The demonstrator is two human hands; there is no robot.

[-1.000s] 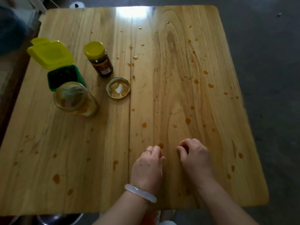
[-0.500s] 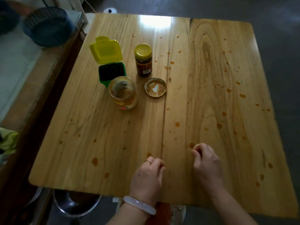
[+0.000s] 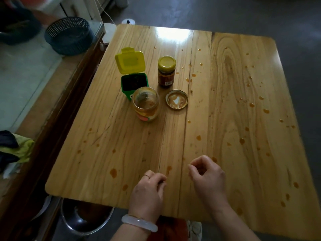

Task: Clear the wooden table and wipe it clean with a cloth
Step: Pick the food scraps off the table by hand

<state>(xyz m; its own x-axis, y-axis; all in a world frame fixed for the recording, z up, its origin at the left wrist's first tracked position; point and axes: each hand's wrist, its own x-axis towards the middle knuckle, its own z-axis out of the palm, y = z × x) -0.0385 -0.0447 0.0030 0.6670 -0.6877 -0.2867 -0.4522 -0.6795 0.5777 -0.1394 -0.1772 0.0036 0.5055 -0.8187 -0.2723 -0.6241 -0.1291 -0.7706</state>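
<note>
Left hand [image 3: 147, 192] and right hand [image 3: 207, 178]: fingers curled, holding nothing, at the wooden table's [image 3: 225, 153] near edge. Open jar [image 3: 145, 106], loose lid [image 3: 176, 101], capped jar [image 3: 166, 71], green tub [image 3: 134, 83]: toward far-left corner. Orange drips [image 3: 198, 137] scattered.

Light: dim room, lit from the far side.
Glare: white patch on the surface [image 3: 171, 36] at its far edge.
Corners: dark, soft.
Edges: bowed by wide lens.
</note>
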